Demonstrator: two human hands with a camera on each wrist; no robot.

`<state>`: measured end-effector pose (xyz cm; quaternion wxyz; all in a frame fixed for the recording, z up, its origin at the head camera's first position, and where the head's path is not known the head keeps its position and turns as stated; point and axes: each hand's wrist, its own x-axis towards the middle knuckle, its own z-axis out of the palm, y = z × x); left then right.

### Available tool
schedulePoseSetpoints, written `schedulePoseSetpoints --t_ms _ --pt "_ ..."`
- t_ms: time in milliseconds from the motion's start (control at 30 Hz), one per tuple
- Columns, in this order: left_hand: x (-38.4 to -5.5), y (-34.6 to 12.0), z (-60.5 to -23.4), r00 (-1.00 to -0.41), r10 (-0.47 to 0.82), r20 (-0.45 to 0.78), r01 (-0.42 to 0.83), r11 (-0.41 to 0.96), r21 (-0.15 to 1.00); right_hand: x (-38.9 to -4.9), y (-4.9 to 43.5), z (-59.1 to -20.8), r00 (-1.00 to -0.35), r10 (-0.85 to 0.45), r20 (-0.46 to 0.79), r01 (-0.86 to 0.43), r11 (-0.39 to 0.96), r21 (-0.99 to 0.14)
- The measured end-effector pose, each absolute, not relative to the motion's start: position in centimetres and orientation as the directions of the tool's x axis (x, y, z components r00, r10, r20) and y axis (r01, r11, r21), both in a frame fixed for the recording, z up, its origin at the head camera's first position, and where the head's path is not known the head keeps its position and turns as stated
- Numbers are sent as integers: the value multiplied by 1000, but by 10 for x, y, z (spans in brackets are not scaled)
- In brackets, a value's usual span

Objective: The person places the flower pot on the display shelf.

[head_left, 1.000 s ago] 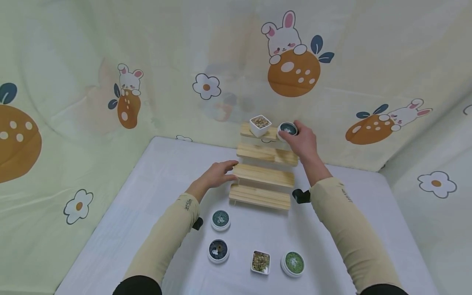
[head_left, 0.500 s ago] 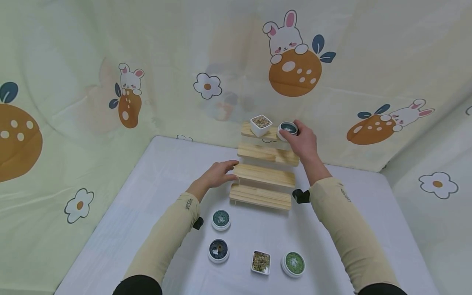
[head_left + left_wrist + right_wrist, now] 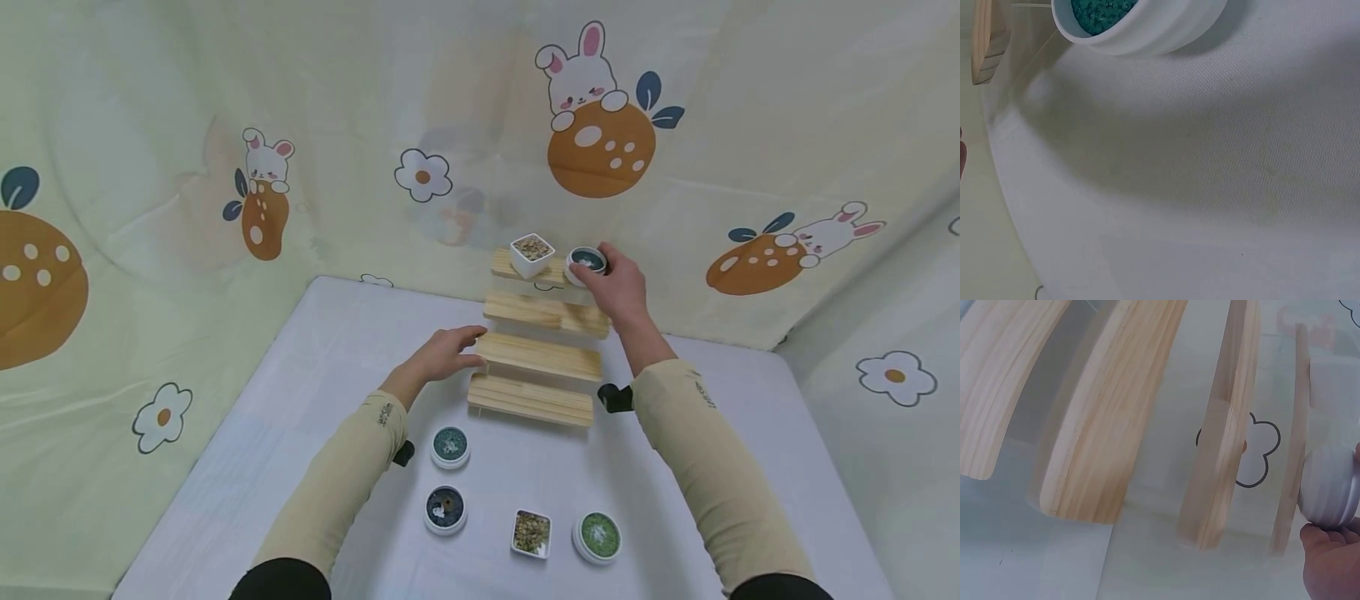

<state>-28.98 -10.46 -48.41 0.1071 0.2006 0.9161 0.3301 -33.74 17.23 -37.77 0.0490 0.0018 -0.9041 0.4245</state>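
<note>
A wooden four-tier rack (image 3: 536, 354) stands on the white-covered table. My right hand (image 3: 621, 287) grips a round white pot (image 3: 587, 260) with dark teal filling, thumb and fingers on its sides, at the right end of the top tier. In the right wrist view that pot (image 3: 1329, 486) sits against the top board (image 3: 1295, 444). Beside it on the same tier is a square white pot (image 3: 532, 254) with brown grainy filling. My left hand (image 3: 441, 354) has its fingers and thumb extended at the left end of a middle tier; whether they touch it, I cannot tell.
On the table in front of the rack are a round teal-filled pot (image 3: 450, 447), a round dark-filled pot (image 3: 445, 509), a square pot (image 3: 531, 533) with brown grains and a round green-filled pot (image 3: 597, 537). A printed curtain (image 3: 337, 200) hangs behind.
The view has shifted very slightly. Both hands keep nearly the same places, and the round pot stays in my right hand at the top tier.
</note>
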Motion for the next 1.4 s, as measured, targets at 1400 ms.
schedulePoseSetpoints --t_ms 1400 --pt "-287 -105 -482 -896 439 -70 293 703 649 -210 237 -424 -988 -119 99 -148 542 -827"
